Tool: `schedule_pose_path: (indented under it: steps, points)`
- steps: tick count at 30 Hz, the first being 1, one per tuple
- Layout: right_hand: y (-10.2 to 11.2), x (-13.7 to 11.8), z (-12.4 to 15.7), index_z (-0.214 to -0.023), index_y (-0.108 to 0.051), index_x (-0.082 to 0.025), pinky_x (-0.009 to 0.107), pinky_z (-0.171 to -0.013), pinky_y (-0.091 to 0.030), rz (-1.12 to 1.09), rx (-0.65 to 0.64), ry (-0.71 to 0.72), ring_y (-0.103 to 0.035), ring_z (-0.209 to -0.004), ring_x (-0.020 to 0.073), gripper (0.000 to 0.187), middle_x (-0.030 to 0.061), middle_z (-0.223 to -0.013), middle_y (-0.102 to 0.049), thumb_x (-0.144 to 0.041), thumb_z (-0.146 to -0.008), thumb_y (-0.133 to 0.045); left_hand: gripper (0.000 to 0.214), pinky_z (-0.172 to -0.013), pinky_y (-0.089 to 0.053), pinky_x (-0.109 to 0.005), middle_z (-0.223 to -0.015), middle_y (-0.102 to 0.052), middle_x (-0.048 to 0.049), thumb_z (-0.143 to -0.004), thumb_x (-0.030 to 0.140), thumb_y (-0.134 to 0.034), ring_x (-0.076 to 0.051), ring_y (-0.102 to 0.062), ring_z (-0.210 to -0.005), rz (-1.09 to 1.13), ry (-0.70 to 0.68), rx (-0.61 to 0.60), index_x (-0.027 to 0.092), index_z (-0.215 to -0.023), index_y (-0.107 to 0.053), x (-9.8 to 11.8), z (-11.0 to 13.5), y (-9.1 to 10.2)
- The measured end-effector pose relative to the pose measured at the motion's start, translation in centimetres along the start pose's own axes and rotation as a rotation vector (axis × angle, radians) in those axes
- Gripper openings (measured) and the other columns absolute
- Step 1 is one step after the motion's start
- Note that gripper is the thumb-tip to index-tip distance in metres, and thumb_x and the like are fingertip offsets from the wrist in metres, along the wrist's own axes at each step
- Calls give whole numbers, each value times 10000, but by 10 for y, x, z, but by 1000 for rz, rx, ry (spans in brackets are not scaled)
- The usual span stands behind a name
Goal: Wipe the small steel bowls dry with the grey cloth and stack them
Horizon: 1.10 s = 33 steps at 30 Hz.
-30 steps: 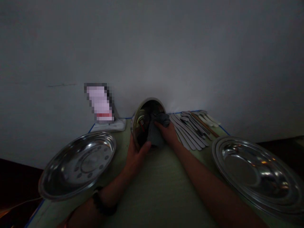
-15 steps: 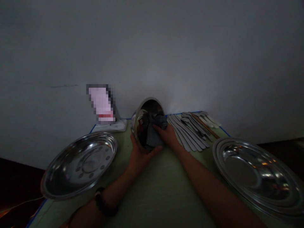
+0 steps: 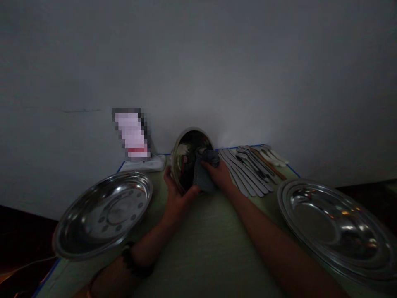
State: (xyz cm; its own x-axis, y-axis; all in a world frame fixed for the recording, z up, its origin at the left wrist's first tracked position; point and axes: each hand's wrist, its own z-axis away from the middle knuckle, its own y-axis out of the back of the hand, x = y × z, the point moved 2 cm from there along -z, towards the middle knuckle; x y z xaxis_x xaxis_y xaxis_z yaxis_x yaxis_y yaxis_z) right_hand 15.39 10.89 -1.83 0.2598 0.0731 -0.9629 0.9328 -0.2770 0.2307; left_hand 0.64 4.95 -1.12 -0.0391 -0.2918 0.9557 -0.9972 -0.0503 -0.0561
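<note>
A shiny steel bowl (image 3: 186, 151) stands tilted on its edge at the far middle of the table, its hollow facing me. My left hand (image 3: 176, 198) is closed round its lower left rim, thumb on the near edge. My right hand (image 3: 221, 176) presses a grey cloth (image 3: 206, 171) against the inside of the bowl, fingers closed on the cloth. A dark band sits on my left wrist.
A large steel plate (image 3: 104, 213) lies at the left and another (image 3: 335, 225) at the right. Several spoons and flat utensils (image 3: 251, 165) are laid out behind my right hand. A white pad (image 3: 142, 164) and a blurred upright object lean by the wall.
The bowl has turned slightly in my left hand, whose thumb shifted along the rim. My right hand moved the cloth a little inside the bowl.
</note>
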Motion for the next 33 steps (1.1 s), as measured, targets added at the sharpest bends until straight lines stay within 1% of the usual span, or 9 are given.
schedule_pose_path:
  steps: [3, 6, 9, 12, 19, 22, 24, 27, 33]
  points:
    - [1, 0, 0, -999, -685, -149, 331, -810, -488, -53, -6, 30, -665, -972, 245, 369, 99, -1000, -729, -425, -763, -621, 1220, -1091, -362, -490, -1510, -350, -178, -553, 393, -846, -322, -388, -1365, -85, -51, -130, 279, -1461, -38, -1, 2, -4]
    - [2, -1, -1, -961, -690, -144, 339, -786, -486, -43, -5, 31, -667, -935, 258, 367, 104, -959, -731, -442, -765, -609, 1228, -1103, -347, -487, -1531, -311, -161, -561, 339, -852, -295, -365, -1382, -164, -109, -146, 317, -1460, -15, 0, 3, -5]
    - [2, -2, 0, -937, -695, -146, 335, -768, -485, -21, -2, 22, -666, -921, 261, 358, 104, -933, -732, -446, -761, -610, 1162, -1088, -367, -491, -1490, -371, -170, -539, 351, -858, -313, -413, -1348, -203, -106, -84, 286, -1443, -130, 2, 1, -5]
    - [1, -2, 0, -928, -697, -144, 336, -761, -485, -4, 3, 16, -668, -914, 260, 348, 109, -926, -733, -437, -763, -610, 1043, -1047, -418, -470, -1427, -449, -166, -537, 384, -852, -318, -481, -1291, -146, -82, -34, 260, -1380, -251, 6, 0, -4]
    - [-2, 2, -2, -933, -705, -145, 342, -790, -482, 54, -35, 36, -670, -927, 259, 330, 106, -944, -731, -414, -761, -623, 890, -990, -475, -445, -1375, -511, -183, -657, 517, -742, -319, -537, -1233, 5, -28, 52, 212, -1343, -265, 14, -1, -1]
    - [-1, 2, -1, -961, -699, -146, 337, -805, -482, 37, -25, 50, -669, -940, 253, 351, 101, -968, -729, -426, -769, -611, 914, -1028, -443, -471, -1380, -517, -175, -602, 466, -789, -334, -509, -1262, -25, 9, 11, 206, -1341, -319, 12, 1, -2]
    - [-1, 1, -1, -965, -694, -158, 325, -807, -481, 20, -17, 60, -668, -943, 242, 348, 85, -969, -730, -435, -775, -603, 887, -1050, -415, -499, -1356, -541, -163, -554, 408, -826, -341, -505, -1265, -103, 43, -73, 205, -1302, -393, 8, 3, -5]
    - [0, 0, 0, -929, -698, -160, 325, -783, -484, 26, -22, 48, -671, -911, 243, 340, 80, -921, -733, -447, -778, -594, 780, -1059, -392, -531, -1320, -569, -160, -556, 378, -825, -352, -522, -1244, -196, 76, -173, 195, -1232, -480, 3, 7, -9]
    - [0, -2, 1, -947, -693, -167, 327, -796, -484, 17, -3, 27, -666, -947, 246, 346, 89, -950, -730, -449, -769, -599, 797, -1039, -409, -528, -1286, -596, -162, -556, 435, -819, -351, -542, -1215, -172, 58, -110, 166, -1242, -515, 1, 2, -4]
